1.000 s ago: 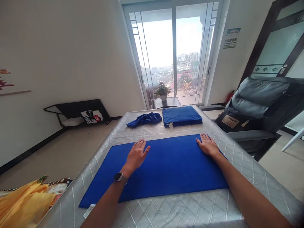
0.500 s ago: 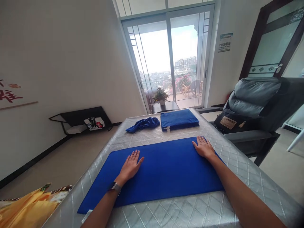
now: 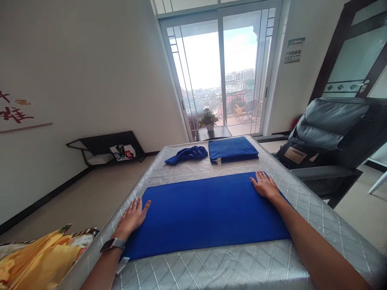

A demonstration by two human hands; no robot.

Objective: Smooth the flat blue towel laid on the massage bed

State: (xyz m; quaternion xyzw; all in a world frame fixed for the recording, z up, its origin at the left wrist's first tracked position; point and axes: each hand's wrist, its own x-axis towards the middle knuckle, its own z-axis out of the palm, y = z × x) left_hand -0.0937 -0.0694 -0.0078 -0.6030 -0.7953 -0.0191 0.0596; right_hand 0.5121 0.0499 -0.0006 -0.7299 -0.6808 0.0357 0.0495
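A blue towel (image 3: 205, 213) lies flat and smooth across the quilted silver-grey bed surface (image 3: 229, 268). My left hand (image 3: 132, 217) rests at the towel's left edge, fingers stretched out, with a watch on that wrist. At the far right corner of the towel, my right hand (image 3: 264, 185) lies flat with its fingers extended. A white tag (image 3: 123, 266) sticks out from the near left corner, beside my left forearm. Beyond the towel are a crumpled blue cloth (image 3: 186, 154) and a folded blue stack (image 3: 232, 150) with its own white tag.
A dark grey armchair (image 3: 329, 133) with a black bag (image 3: 296, 155) stands to the right. Yellow patterned fabric (image 3: 39, 257) is at the lower left. A low black rack (image 3: 113, 141) holds a printed bag by the wall. A potted plant (image 3: 209, 118) stands by the glass doors.
My left hand has slid left from on the towel to its left edge. The towel's left edge now lies further right and looks straighter. My right hand stays at the far right corner.
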